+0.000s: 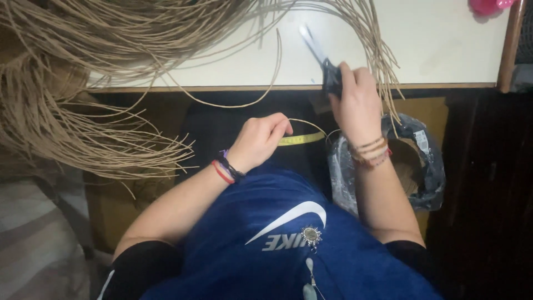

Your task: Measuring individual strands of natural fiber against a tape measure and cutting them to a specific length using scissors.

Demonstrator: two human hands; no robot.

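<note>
Right hand grips scissors at 12 o'clock over table. Left hand pinches a rattan strand plus, probably, yellow tape. The strand looks light, springy; hold near cut.

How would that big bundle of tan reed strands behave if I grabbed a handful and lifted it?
The reed strands would probably feel light and springy: they are thin and hold long curves. Loose ends splay over the table edge, so a handful would likely droop, fan out and tangle. One strand held by the left hand keeps its arc, suggesting some stiffness.
</note>
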